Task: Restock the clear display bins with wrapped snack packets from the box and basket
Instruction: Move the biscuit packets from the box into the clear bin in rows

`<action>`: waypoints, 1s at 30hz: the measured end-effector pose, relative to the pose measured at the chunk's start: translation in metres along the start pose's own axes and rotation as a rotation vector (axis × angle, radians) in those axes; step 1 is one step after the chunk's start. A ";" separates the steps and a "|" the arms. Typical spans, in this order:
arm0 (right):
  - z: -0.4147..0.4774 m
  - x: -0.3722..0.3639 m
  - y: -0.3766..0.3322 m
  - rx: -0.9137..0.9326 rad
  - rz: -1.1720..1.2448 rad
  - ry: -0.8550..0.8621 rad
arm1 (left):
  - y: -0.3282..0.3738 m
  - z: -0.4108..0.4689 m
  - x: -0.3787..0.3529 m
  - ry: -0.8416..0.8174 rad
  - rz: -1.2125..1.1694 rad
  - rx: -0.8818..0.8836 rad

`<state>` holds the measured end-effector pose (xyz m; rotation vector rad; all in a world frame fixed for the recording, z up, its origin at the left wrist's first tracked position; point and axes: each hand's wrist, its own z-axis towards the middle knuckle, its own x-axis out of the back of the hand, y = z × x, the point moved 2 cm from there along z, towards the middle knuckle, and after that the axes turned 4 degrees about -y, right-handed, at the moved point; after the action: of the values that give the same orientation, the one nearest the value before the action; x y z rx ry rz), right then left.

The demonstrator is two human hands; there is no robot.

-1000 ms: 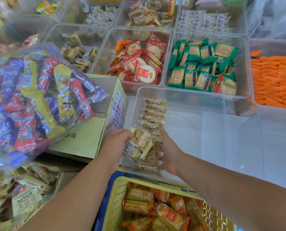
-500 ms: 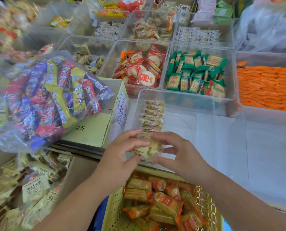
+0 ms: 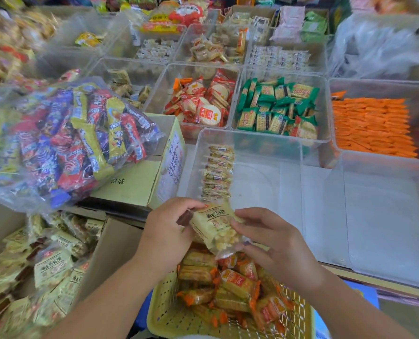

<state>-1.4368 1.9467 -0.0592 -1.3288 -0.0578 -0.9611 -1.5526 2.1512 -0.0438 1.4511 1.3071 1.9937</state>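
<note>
Drawn back from the clear bin, my left grip and right grip pinch one packet, probably squaring it for stacking.

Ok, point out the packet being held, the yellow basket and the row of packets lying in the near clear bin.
held packet (image 3: 213, 225): head view, middle of its printed face.
yellow basket (image 3: 165, 311): head view, bare perforated left wall.
row of packets (image 3: 218, 172): head view, mid-row packet.
</note>
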 end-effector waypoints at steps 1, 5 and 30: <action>-0.002 0.000 0.001 -0.011 0.023 -0.024 | 0.000 0.001 0.000 0.004 -0.010 -0.017; -0.007 0.004 0.006 -0.216 0.266 0.005 | -0.006 0.002 0.002 -0.067 -0.165 0.080; 0.022 0.014 0.095 -0.657 -0.109 -0.395 | 0.000 0.051 -0.070 -0.424 0.631 -0.041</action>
<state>-1.3591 1.9511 -0.1196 -2.1315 -0.1240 -0.8222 -1.4787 2.1247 -0.0802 2.3114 0.6706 1.8562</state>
